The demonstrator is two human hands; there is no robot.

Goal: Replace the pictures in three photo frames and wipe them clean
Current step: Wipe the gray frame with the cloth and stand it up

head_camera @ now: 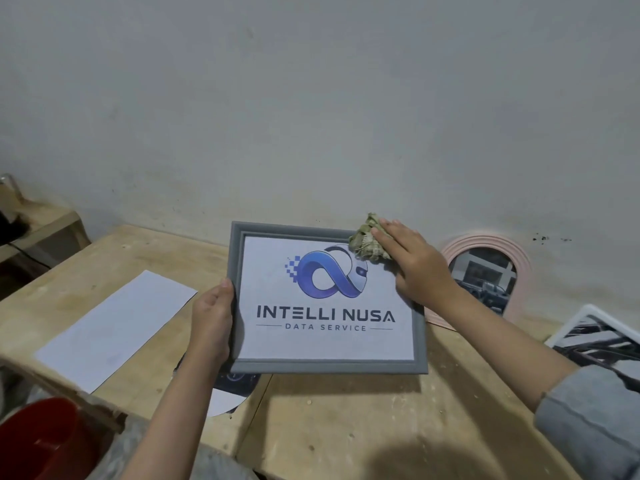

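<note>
Over the wooden bench [346, 427], right hand [414, 268] presses a crumpled greenish cloth [365, 242] onto the grey rectangular frame [239, 237], logo print fitted; left hand [211, 317] grips its edge. Pink arched frame [450, 251] and white frame [575, 323] probably still await new pictures.

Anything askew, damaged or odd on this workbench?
Nothing damaged. The left hand holds the grey frame while the right hand presses a crumpled cloth on its top right corner. One oddity: a round cut-out print lies partly under the frame.
</note>
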